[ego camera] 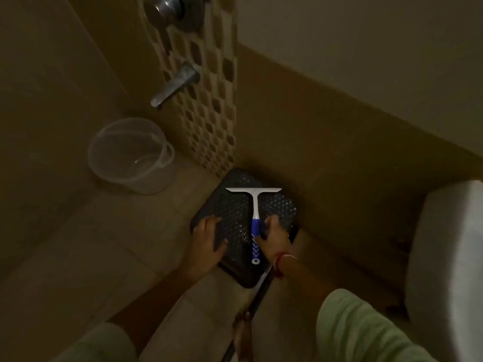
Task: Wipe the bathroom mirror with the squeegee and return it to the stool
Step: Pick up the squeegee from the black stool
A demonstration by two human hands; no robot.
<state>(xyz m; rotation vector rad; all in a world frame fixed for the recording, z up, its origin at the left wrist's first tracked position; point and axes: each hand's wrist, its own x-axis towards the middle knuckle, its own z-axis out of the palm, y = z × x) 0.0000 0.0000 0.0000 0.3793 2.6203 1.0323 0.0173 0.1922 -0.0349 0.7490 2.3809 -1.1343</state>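
Head view, dim bathroom corner. A squeegee [254, 218] lies flat on a dark stool [230, 205], its white blade toward the far edge, its blue handle toward the near edge. The right hand [274, 237] lies open against the handle, fingers not yet closed. The left hand [207, 237] rests open, palm down, near the stool's left edge. To lift cleanly, probably wrap the blue grip fully first.

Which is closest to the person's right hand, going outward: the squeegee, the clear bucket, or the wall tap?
From the right hand:
1. Squeegee: touching its blue handle, on the stool.
2. Clear bucket: on the floor, off to the left.
3. Wall tap: up on the tiled wall, beyond the bucket.
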